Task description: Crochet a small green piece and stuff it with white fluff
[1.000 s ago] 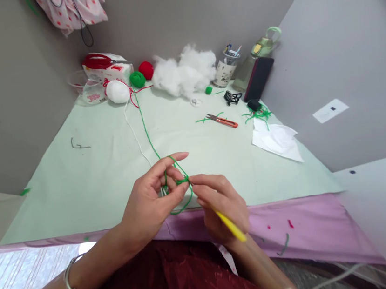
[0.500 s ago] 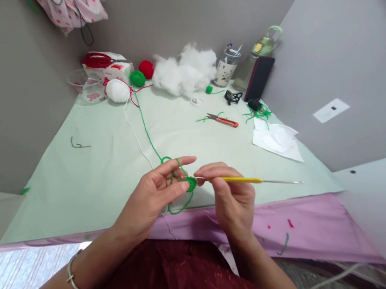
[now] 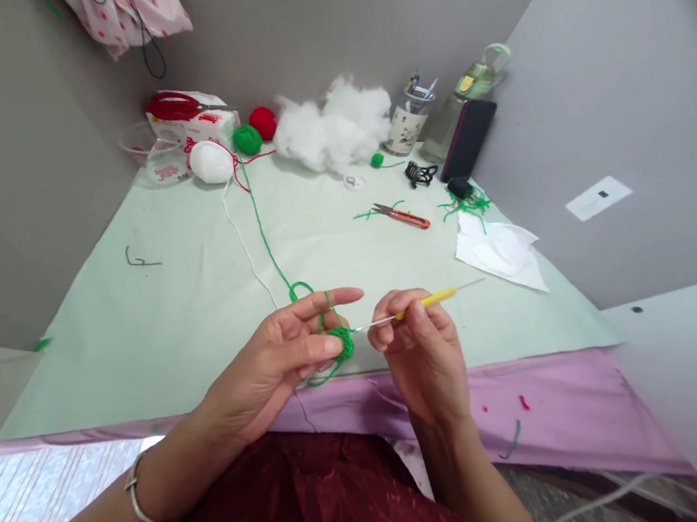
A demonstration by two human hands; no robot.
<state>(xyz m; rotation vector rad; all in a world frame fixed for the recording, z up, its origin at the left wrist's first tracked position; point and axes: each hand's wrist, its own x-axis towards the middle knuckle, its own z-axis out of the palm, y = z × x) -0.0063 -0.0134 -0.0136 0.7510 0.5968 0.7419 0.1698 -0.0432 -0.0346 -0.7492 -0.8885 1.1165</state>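
Between the thumb and fingers of my left hand (image 3: 279,346) is a small round green crochet piece (image 3: 345,343). My left index finger points out straight, with green yarn (image 3: 266,239) passing over it and looping below the hand. My right hand (image 3: 425,340) is closed on a crochet hook (image 3: 434,298) with a yellow handle and metal ends. The hook's left tip is at the right edge of the green piece; whether it sits in a stitch is too small to tell. The yarn runs back to a green ball (image 3: 247,139).
A white yarn ball (image 3: 211,162), red ball (image 3: 262,124) and white stuffing (image 3: 335,127) line the back. Orange snips (image 3: 403,216) lie right of centre. Farther right are a black hair clip (image 3: 421,173), a phone (image 3: 469,140), a bottle (image 3: 479,80) and white paper (image 3: 497,251).
My right hand has tilted the hook, its far end now higher and farther back. The hook's near tip has drawn rightward to the edge of the green piece, which shows more.
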